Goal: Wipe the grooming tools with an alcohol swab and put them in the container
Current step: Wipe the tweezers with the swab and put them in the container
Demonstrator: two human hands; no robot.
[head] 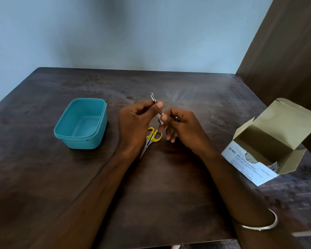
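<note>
My left hand (136,121) pinches a thin metal grooming tool (153,98) above the table, its tip pointing up and away. My right hand (182,125) is closed on a small white alcohol swab (162,118) pressed against the tool's lower part. A pair of scissors (151,139) with yellow handles lies on the table under my hands, partly hidden by my left wrist. The teal plastic container (80,136) stands open to the left, with nothing visible inside.
The dark wooden table (169,186) meets a blue wall at the back. An opened box of alcohol swabs (253,162) lies on its side at the right, flaps up. A brown panel (285,51) rises at the far right. A metal bangle (258,226) circles my right forearm.
</note>
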